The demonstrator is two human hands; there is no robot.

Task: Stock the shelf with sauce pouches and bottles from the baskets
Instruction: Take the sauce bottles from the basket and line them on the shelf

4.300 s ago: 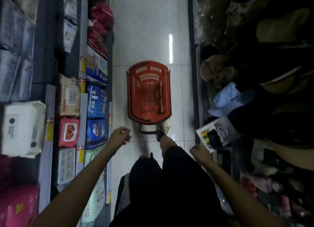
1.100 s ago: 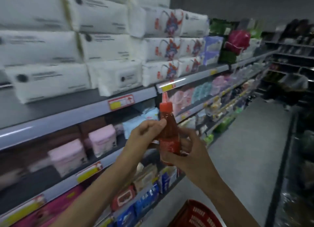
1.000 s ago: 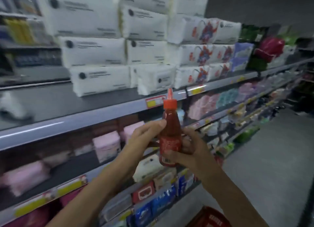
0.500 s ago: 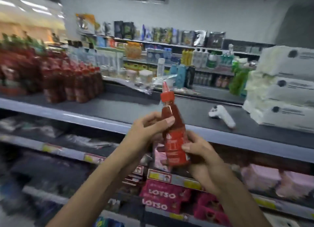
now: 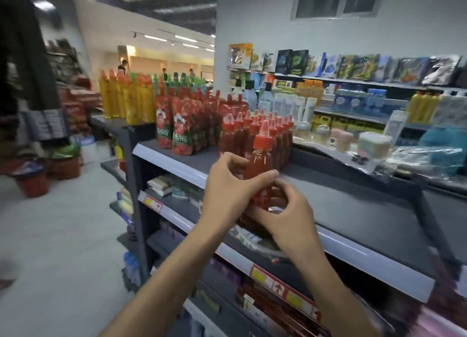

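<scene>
Both hands hold one red sauce bottle (image 5: 261,167) with a red pointed cap, upright, over the front edge of the grey top shelf (image 5: 353,210). My left hand (image 5: 232,187) wraps its left side with the thumb across the front. My right hand (image 5: 290,215) grips its base from below and right. Just behind it stands a block of matching red sauce bottles (image 5: 267,137). Red sauce pouches (image 5: 182,132) stand to their left, and yellow bottles (image 5: 126,96) fill the shelf's far left end.
Right of the bottles the top shelf is bare grey. Lower shelves (image 5: 177,210) carry packaged goods and price tags. Red baskets (image 5: 35,182) sit on the floor at the left. A second aisle of goods (image 5: 353,99) runs behind.
My view has swung left along the shelf. The bottle in both hands has moved up close to the row of matching bottles on the top shelf.
</scene>
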